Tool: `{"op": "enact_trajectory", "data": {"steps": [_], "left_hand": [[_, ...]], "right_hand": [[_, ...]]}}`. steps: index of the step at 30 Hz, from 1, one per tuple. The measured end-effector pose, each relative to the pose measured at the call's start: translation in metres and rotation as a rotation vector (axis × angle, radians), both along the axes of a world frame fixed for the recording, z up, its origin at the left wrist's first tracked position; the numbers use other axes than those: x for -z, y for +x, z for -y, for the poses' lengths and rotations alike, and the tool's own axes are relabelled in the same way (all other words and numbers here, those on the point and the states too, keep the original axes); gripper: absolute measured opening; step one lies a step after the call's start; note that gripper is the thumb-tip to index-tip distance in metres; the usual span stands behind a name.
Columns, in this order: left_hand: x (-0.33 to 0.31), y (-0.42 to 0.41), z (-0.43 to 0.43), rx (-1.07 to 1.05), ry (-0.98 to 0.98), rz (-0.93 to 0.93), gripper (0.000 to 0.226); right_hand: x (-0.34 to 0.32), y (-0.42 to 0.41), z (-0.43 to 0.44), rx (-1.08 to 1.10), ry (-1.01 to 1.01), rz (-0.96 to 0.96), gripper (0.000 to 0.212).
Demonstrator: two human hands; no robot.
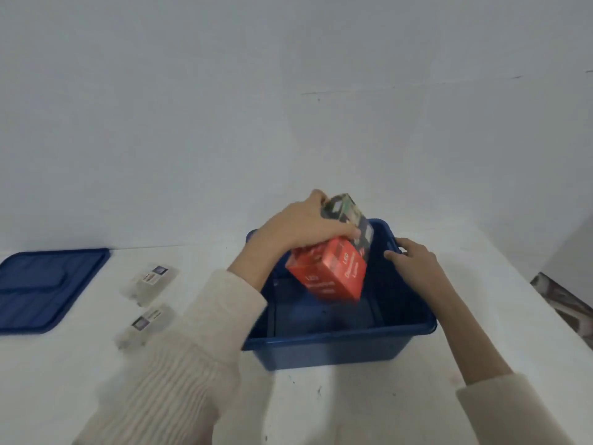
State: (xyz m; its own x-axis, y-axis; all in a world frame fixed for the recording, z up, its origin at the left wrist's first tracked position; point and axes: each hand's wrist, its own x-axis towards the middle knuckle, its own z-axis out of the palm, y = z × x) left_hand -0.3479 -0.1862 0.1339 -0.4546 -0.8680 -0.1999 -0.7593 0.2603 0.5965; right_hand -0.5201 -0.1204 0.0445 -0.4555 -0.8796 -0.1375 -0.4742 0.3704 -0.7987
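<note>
My left hand [301, 224] grips a red and dark box [333, 268] printed with "LED" and holds it tilted above the inside of a blue plastic bin [321, 345]. The box's red end points down into the bin, apart from the floor. My right hand [414, 261] holds the bin's right rim near its handle, fingers curled over the edge. Nothing else shows inside the bin.
A blue lid [45, 287] lies flat at the table's left. Two small clear packets [150, 281] [144, 326] lie between the lid and the bin. The white table [337, 406] meets a pale wall behind; its right edge drops off near a patterned floor [564, 300].
</note>
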Motion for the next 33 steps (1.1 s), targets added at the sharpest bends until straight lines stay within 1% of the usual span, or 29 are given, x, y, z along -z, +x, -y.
{"op": "enact_trajectory", "data": {"steps": [1, 3, 6, 7, 9, 11, 12, 14, 17, 18, 19, 20, 21, 22, 23, 24, 26, 28, 30, 31, 32, 33], "left_hand": [[0.018, -0.011, -0.003, 0.023, 0.008, 0.076, 0.076], [0.051, -0.029, -0.007, -0.003, 0.000, 0.189, 0.080], [0.085, -0.045, -0.011, -0.102, -0.017, 0.252, 0.086], [0.091, -0.049, -0.011, -0.125, 0.010, 0.234, 0.086], [0.096, -0.056, -0.008, -0.155, 0.122, 0.128, 0.082], [0.095, -0.059, -0.004, -0.151, 0.259, 0.010, 0.070], [0.094, -0.059, -0.002, -0.139, 0.295, -0.011, 0.064], [0.092, -0.057, -0.002, -0.119, 0.298, 0.002, 0.059], [0.092, -0.054, -0.002, -0.100, 0.308, -0.009, 0.062], [0.090, -0.052, -0.003, -0.092, 0.341, -0.026, 0.067], [0.087, -0.049, -0.004, -0.073, 0.363, -0.036, 0.073], [0.083, -0.043, -0.006, -0.040, 0.346, -0.029, 0.078], [0.077, -0.035, -0.009, -0.006, 0.283, -0.019, 0.080], [0.069, -0.025, -0.012, 0.012, 0.196, -0.032, 0.078], [0.059, -0.013, -0.015, 0.009, 0.106, -0.082, 0.072], [0.049, 0.001, -0.019, -0.017, 0.034, -0.157, 0.066], [0.030, 0.036, -0.023, -0.101, -0.097, -0.295, 0.054], [0.022, 0.078, -0.028, -0.201, -0.226, -0.332, 0.047], [0.026, 0.125, -0.034, -0.299, -0.326, -0.250, 0.042], [0.032, 0.150, -0.036, -0.335, -0.339, -0.162, 0.041], [0.041, 0.174, -0.039, -0.357, -0.315, -0.051, 0.041], [0.052, 0.196, -0.041, -0.362, -0.251, 0.080, 0.042]], "right_hand": [[0.001, 0.000, 0.001, 0.008, -0.007, 0.012, 0.036], [0.001, -0.001, 0.001, 0.026, -0.012, 0.030, 0.035], [0.002, -0.001, 0.002, 0.032, -0.004, 0.034, 0.037], [0.003, -0.001, 0.002, 0.031, 0.000, 0.030, 0.038], [0.004, -0.002, 0.003, 0.031, 0.005, 0.029, 0.039], [0.005, -0.002, 0.005, 0.030, 0.008, 0.031, 0.040], [0.006, -0.003, 0.005, 0.028, 0.008, 0.027, 0.041], [0.006, -0.003, 0.006, 0.025, 0.013, 0.013, 0.041], [0.007, -0.003, 0.004, 0.016, 0.020, -0.016, 0.044], [0.006, -0.003, 0.003, 0.011, 0.030, -0.058, 0.048], [0.004, -0.002, 0.002, -0.002, 0.056, -0.152, 0.054], [0.000, 0.000, 0.000, -0.012, 0.084, -0.300, 0.060], [-0.006, 0.005, -0.002, -0.022, 0.088, -0.463, 0.064], [-0.014, 0.011, -0.003, -0.034, 0.052, -0.583, 0.065], [-0.024, 0.021, -0.005, -0.046, -0.024, -0.627, 0.062], [-0.033, 0.035, -0.006, -0.062, -0.130, -0.607, 0.057], [-0.051, 0.074, -0.009, -0.127, -0.374, -0.485, 0.046], [-0.062, 0.125, -0.010, -0.260, -0.507, -0.342, 0.042], [-0.062, 0.178, -0.011, -0.456, -0.501, -0.266, 0.047], [-0.056, 0.203, -0.010, -0.572, -0.467, -0.280, 0.052], [-0.047, 0.223, -0.009, -0.691, -0.413, -0.317, 0.057], [-0.036, 0.241, -0.006, -0.796, -0.332, -0.363, 0.060]]}}
